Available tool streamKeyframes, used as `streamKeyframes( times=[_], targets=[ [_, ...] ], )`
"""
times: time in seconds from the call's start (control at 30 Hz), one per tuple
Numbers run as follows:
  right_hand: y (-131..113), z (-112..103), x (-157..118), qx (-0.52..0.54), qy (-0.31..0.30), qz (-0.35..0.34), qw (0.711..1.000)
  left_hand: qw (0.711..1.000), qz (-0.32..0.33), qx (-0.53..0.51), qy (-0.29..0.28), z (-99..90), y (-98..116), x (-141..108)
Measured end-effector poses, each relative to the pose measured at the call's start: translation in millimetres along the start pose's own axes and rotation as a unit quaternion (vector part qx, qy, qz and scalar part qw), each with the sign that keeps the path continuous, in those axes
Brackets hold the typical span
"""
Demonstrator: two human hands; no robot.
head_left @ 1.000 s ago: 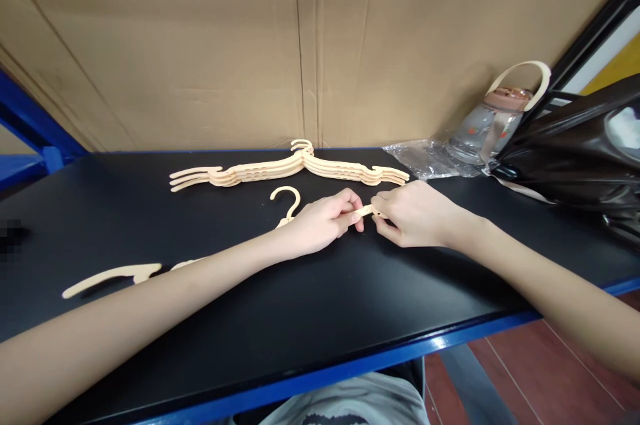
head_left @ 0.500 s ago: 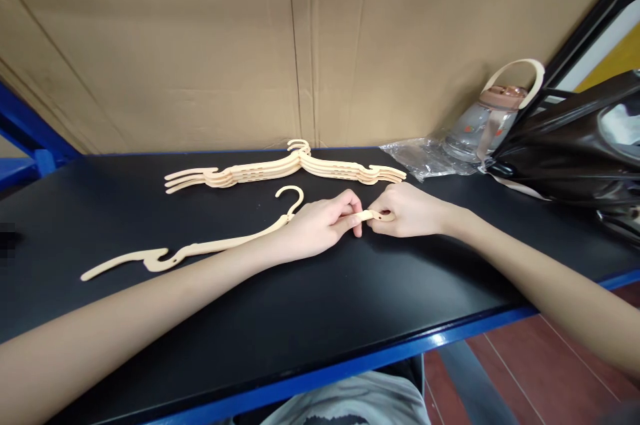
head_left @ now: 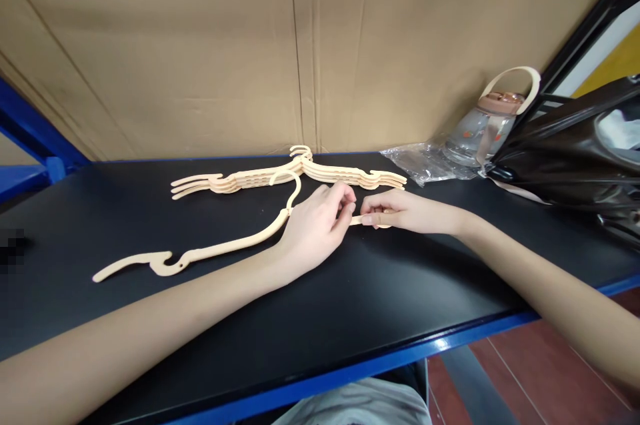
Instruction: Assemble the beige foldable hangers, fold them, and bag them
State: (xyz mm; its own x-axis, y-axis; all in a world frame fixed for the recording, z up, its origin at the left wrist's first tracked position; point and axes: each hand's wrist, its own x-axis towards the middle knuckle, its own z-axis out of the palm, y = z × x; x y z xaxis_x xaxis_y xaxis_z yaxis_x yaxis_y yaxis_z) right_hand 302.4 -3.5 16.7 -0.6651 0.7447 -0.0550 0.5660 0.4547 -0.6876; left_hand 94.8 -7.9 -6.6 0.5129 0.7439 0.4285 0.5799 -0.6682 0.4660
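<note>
Cream hanger reaches over the black tabletop in front of the person, its notched left arm in plain sight, its hook standing just beside the left hand. Behind lies a neat stack of hangers. That left hand is curled over the middle; from where I stand I can't tell whether it grips. Next along, the right hand pinches the right arm between thumb and fingers. I'd steady the middle by the hook, keep the thumb flat on the slim arm, and press evenly, never twisting. Beyond are crinkled film and a water bottle.
</note>
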Motion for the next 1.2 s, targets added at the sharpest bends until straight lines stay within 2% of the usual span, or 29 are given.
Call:
streamKeyframes(
  times=[0.13,0.23,0.33,0.4,0.5,0.53,0.6,0.67,0.73,0.8,0.93,1.03,1.2],
  targets=[
    [2.8,-6.0,-0.4,0.019,0.048,-0.007,0.999,0.981,0.134,0.136,0.046,-1.4,3.9,-1.3],
    [5.6,-12.2,0.2,0.057,0.126,-0.006,0.990,0.957,0.168,0.224,0.071,-15.1,-0.9,-0.2],
    [10.7,-19.2,0.4,0.097,0.214,0.006,0.972,0.935,0.162,0.296,0.110,-43.4,-16.0,-1.5],
    [15.0,-23.5,-0.1,0.107,0.271,0.020,0.956,0.925,0.133,0.327,0.142,-67.1,-31.1,-4.3],
    [20.2,-27.6,-0.9,0.114,0.288,0.029,0.950,0.910,0.056,0.376,0.167,-102.6,-57.1,-8.7],
    [21.5,-28.1,-0.9,0.116,0.276,0.026,0.954,0.900,0.042,0.404,0.160,-113.1,-65.5,-9.4],
    [23.6,-28.1,-0.3,0.120,0.250,0.013,0.961,0.888,0.027,0.445,0.110,-130.8,-80.6,-9.2],
    [26.1,-27.5,1.1,0.119,0.248,0.005,0.961,0.899,0.046,0.434,0.040,-142.4,-91.5,-7.6],
    [29.1,-27.1,2.4,0.103,0.277,0.006,0.955,0.926,0.034,0.374,-0.024,-147.3,-97.2,-6.0],
    [31.6,-27.5,2.9,0.053,0.313,0.008,0.948,0.948,-0.010,0.314,-0.043,-146.2,-98.4,-5.5],
    [32.5,-30.2,1.2,-0.070,0.323,0.006,0.944,0.961,-0.058,0.271,0.011,-136.7,-94.9,-6.7],
    [32.4,-32.4,0.5,-0.105,0.331,-0.001,0.938,0.963,-0.081,0.256,0.036,-131.3,-92.7,-7.8],
    [42.0,-33.2,4.4,-0.168,0.347,-0.034,0.922,0.953,-0.078,0.287,0.059,-126.8,-90.8,-8.7]
  ],
)
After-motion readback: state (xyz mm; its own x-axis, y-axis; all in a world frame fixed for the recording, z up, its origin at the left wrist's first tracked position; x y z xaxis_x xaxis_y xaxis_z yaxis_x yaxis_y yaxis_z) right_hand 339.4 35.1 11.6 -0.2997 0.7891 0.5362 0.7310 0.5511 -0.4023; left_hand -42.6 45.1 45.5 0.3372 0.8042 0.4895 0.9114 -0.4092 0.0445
